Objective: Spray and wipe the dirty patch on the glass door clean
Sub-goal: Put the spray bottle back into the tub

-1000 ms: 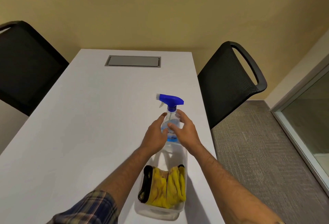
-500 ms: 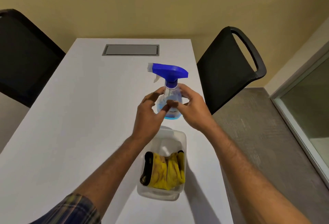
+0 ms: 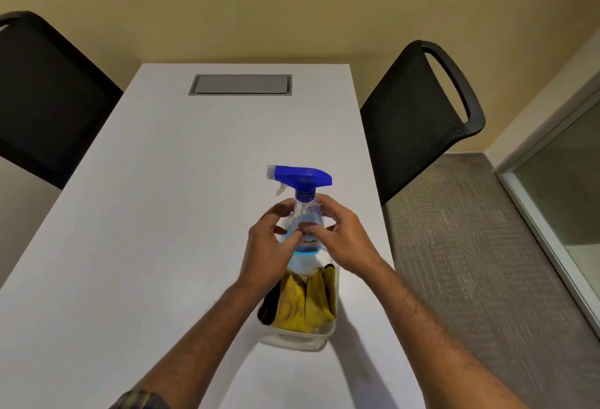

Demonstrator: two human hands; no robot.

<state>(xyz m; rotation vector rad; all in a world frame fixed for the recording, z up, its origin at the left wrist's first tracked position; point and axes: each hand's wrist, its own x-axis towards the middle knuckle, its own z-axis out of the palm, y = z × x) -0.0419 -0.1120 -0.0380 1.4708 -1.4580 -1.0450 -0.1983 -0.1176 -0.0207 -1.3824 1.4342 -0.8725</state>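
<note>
A clear spray bottle (image 3: 303, 213) with a blue trigger head and blue liquid is held upright above the far end of a clear plastic tub (image 3: 293, 340). My left hand (image 3: 268, 246) grips its left side and my right hand (image 3: 341, 239) its right side, fingertips meeting on the front. A yellow cloth (image 3: 305, 304) lies bunched in the tub with a black item beside it. The glass door (image 3: 561, 187) shows at the right edge; no dirty patch is visible on it from here.
The tub stands near the right edge of a white table (image 3: 146, 213) with a grey cable hatch (image 3: 241, 84) at its far end. Black mesh chairs stand at the left (image 3: 42, 100) and right (image 3: 418, 109). Grey carpet (image 3: 470, 262) runs to the door.
The bottle was lifted out of the tub by both hands, rose higher, and now sits a little lower again, closer to the tub. Both hands have kept their hold.
</note>
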